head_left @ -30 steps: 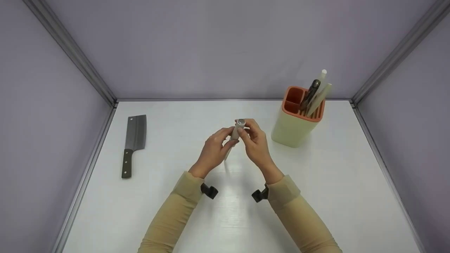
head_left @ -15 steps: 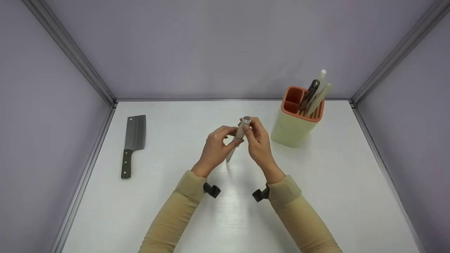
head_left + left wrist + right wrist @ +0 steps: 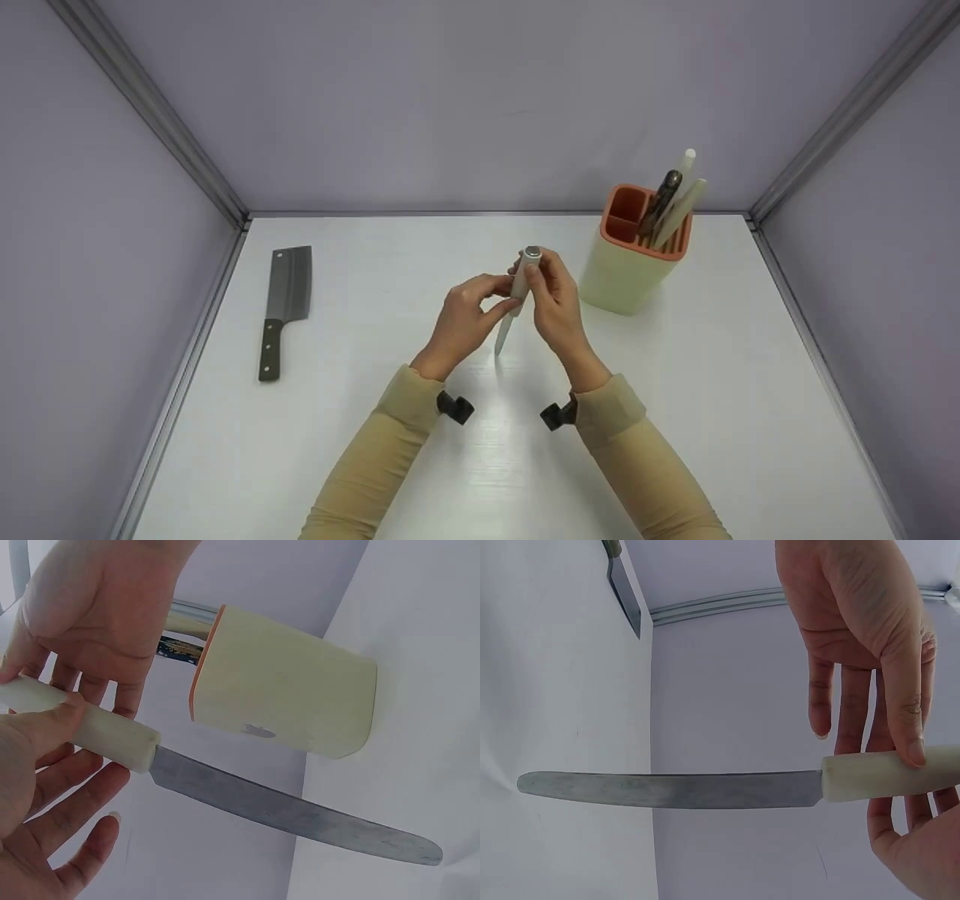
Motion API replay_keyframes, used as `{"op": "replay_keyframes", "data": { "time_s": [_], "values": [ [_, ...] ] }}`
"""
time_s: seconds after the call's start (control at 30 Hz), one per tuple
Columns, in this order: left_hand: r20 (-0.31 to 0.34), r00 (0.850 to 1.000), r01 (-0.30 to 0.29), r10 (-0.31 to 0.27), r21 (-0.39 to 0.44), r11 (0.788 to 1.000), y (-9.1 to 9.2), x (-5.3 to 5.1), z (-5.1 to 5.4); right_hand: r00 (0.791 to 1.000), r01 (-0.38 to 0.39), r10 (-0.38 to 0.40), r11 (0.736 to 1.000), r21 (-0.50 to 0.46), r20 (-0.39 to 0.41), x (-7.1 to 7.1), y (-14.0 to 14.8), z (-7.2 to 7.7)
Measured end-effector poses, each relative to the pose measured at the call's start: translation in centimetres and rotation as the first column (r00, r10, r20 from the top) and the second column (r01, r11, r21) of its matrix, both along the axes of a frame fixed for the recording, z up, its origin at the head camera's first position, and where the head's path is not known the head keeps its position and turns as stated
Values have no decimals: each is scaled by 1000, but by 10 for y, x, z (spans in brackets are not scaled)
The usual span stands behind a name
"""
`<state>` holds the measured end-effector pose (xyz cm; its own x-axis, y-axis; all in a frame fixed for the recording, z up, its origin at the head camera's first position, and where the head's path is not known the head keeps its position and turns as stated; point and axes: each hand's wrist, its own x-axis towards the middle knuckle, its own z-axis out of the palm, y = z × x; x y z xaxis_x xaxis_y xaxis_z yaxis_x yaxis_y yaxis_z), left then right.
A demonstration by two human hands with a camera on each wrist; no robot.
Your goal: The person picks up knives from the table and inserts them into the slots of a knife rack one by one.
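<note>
A long knife with a white handle and a silver cap is held handle-up, slightly tilted, over the middle of the table. Its narrow grey blade ends in a rounded tip, at or close to the tabletop; contact cannot be told. With thumb and fingers, the left hand pinches the lower handle near the blade. Higher up, beneath the cap, the right hand grips the same handle. In the left wrist view the whole blade shows, pointing down toward the table.
Right of the hands stands a pale green knife block with an orange top, holding several handled pieces, one dark. A cleaver lies flat at the left of the white table. Grey walls enclose the back and sides.
Both hands and the knife have shifted a little to the right, toward the knife block. More of the blade shows below the left hand. The cleaver and block stay put.
</note>
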<state>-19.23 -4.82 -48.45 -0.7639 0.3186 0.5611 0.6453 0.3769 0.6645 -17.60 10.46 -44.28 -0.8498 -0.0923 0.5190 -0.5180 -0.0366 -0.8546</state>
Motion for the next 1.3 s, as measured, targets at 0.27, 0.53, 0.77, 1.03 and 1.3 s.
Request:
{"op": "replay_keyframes", "data": {
  "time_s": [0.27,0.53,0.77,1.03,1.3],
  "values": [
    [17,999,41,-41,-20,999,-1,3,-2,999,19,-19,999,-33,-26,-17,8,-24],
    [118,993,14,-8,-47,999,-3,6,-11,999,30,-35,993,-111,-40,-20,20,-25],
    [164,986,15,-9,-32,999,-1,7,-21,1000,0,0,986,-168,-1,-22,36,-26],
    [227,973,45,-31,-55,997,8,7,-24,999,53,-52,988,-144,10,-21,60,-20],
    [251,966,81,-55,-95,992,20,6,-25,990,141,-140,976,-168,19,-17,87,-12]
  ]
}}
